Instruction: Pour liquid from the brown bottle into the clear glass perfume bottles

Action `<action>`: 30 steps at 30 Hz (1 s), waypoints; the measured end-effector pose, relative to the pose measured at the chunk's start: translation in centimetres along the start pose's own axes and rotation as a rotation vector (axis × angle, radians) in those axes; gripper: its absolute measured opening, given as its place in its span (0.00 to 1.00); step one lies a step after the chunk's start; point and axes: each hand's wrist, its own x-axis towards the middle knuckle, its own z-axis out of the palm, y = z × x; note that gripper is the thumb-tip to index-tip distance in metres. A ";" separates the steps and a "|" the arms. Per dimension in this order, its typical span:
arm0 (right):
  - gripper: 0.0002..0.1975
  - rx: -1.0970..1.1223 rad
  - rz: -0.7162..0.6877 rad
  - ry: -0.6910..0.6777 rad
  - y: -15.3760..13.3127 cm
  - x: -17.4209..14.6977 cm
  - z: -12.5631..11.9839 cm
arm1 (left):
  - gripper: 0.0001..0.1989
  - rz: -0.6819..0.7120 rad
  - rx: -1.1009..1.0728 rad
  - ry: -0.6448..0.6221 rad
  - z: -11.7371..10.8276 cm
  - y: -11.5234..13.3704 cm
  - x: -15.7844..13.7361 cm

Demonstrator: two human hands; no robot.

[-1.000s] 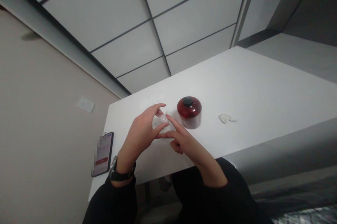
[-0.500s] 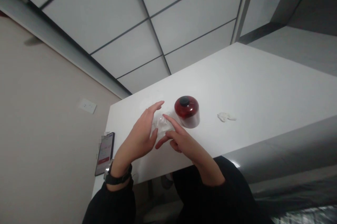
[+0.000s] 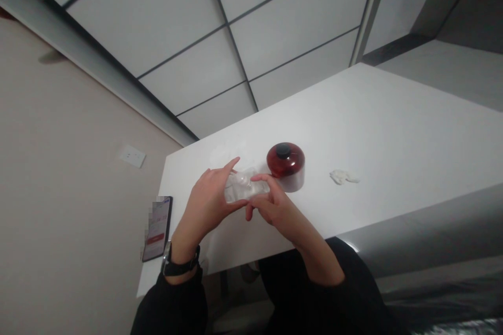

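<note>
A clear, see-through container (image 3: pixel 246 192) with a rounded knob-like part on top is between my two hands over the white table; its exact kind cannot be made out. My left hand (image 3: pixel 210 196) grips its left side, thumb along the near edge and fingers at the far side. On its right side, my right hand (image 3: pixel 271 201) holds it between a bent index finger and the thumb. Just beyond the right hand stands a dark red bottle (image 3: pixel 286 167) with a black cap and a pale label.
A crumpled white tissue (image 3: pixel 343 176) lies to the right on the white table (image 3: pixel 377 125). At the left edge is a phone (image 3: pixel 158 228) with a lit screen. A wall with a socket (image 3: pixel 132 157) borders the left, and a panelled partition (image 3: pixel 184 15) stands behind the table.
My hands have closed in on the clear container from both sides and now grip it. Before, the fingers were spread around it. The view has shifted slightly.
</note>
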 end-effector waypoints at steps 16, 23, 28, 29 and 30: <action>0.35 -0.074 -0.040 -0.023 0.4 -0.1 1.0 | 0.58 -0.212 -0.252 -0.074 -0.3 0.8 -0.1; 0.36 -0.109 -0.050 0.018 0.4 -0.1 1.5 | 0.57 -0.197 -0.260 -0.086 -0.1 0.5 0.1; 0.36 -0.120 -0.045 0.088 0.4 -0.1 1.8 | 0.58 -0.176 -0.245 -0.073 0.2 0.3 0.1; 0.39 -0.117 -0.044 0.063 0.4 0.0 1.9 | 0.58 -0.171 -0.247 -0.074 0.2 0.2 0.1; 0.41 -0.117 -0.047 0.035 0.4 0.0 2.0 | 0.57 -0.172 -0.248 -0.077 0.2 0.2 0.1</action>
